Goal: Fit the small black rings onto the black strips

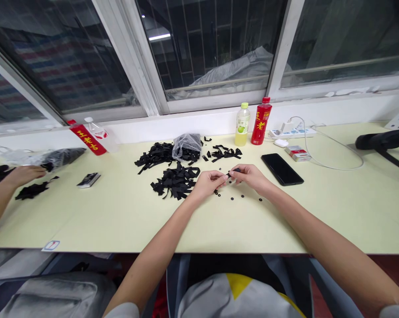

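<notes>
Black strip (237, 170) is between the two hands, small; I see the left hand (208, 183) and the right hand (250, 177) both pinching it by fingertips. Tiny discs (242, 196) lie scattered under and just before the hands. Beside the left hand is a dark pile (176, 179); near the right hand, a phone (282, 169). Beyond both hands stands a red bottle (260, 123).

My feed shows a pale yellow-green worktop (119, 225) running left to right against a low white wall (146, 128). Above that, at the far side, I see dark windows (212, 44) in whitish frames (131, 51), a bright light strip (159, 37) in the middle pane, red-and-blue stripes (86, 79) at left. Near me stands a blue-grey chair (177, 282).
</notes>
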A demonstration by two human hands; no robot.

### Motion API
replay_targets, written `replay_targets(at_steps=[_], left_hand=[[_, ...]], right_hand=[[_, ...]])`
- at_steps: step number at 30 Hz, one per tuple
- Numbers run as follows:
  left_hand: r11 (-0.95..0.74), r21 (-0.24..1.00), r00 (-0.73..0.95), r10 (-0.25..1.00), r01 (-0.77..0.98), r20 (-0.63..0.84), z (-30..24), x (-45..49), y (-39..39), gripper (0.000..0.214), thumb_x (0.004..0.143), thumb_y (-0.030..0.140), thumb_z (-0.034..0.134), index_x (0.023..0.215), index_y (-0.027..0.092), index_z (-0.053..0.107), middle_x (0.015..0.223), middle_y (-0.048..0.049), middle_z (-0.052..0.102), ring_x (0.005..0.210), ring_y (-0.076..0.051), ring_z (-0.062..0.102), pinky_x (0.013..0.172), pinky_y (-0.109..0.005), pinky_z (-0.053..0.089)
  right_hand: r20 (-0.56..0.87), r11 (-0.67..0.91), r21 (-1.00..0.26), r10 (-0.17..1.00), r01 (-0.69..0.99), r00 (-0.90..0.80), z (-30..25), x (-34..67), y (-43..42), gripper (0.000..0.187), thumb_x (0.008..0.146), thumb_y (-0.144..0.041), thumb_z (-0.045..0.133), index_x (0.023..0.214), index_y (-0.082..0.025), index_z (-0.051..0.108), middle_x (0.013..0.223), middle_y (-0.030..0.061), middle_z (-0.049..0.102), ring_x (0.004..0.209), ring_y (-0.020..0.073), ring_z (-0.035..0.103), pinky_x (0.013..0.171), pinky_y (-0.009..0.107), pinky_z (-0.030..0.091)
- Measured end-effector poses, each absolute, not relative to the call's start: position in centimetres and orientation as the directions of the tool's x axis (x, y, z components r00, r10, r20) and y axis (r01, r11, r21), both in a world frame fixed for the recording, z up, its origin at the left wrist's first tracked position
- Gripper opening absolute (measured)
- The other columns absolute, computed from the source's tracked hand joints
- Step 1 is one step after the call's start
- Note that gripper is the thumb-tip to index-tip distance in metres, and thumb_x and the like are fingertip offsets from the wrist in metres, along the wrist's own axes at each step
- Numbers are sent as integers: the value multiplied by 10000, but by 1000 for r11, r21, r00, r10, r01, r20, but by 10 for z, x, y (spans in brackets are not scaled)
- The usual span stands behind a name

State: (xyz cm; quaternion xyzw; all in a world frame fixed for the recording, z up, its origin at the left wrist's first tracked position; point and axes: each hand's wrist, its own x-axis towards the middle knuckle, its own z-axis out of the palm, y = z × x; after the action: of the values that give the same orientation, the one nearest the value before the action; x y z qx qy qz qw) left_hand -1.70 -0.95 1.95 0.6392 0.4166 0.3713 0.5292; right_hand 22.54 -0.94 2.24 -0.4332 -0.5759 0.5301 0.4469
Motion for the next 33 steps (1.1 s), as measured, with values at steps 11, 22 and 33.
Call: replay_targets(at_steps=[11, 22, 33], left_hand=[[-109, 989, 425, 904, 104, 55, 9, -22, -2, 644, 881, 729, 1098, 1076, 129, 968, 917, -99, 876, 840, -205, 695, 843, -364, 592], [-126, 989, 482, 873, 78, 73, 10, -24, -1, 665, 945, 744, 1090, 1142, 122, 963, 882, -64, 834, 798, -169, 620, 838, -355, 594], [-38, 998, 486, 874, 43, 12, 12, -25, -2, 585, 956, 599, 1131, 1197, 91, 967, 863, -50, 786, 769, -159, 606, 795, -348, 533]], right_hand=[[47, 55, -998, 983, 36, -179, 21, 230, -7, 613, 717, -749, 1186, 902, -238, 902, 864, 64, 877, 814, 234, 757, 795, 378, 648], [66, 75, -997, 980, 36, -189, 21, 232, -6, 635, 750, -787, 1182, 914, -241, 901, 863, 61, 874, 815, 242, 756, 802, 403, 642], [80, 91, -995, 978, 46, -194, 20, 233, -6, 595, 781, -762, 1174, 921, -244, 916, 870, 64, 886, 813, 237, 751, 798, 397, 642]])
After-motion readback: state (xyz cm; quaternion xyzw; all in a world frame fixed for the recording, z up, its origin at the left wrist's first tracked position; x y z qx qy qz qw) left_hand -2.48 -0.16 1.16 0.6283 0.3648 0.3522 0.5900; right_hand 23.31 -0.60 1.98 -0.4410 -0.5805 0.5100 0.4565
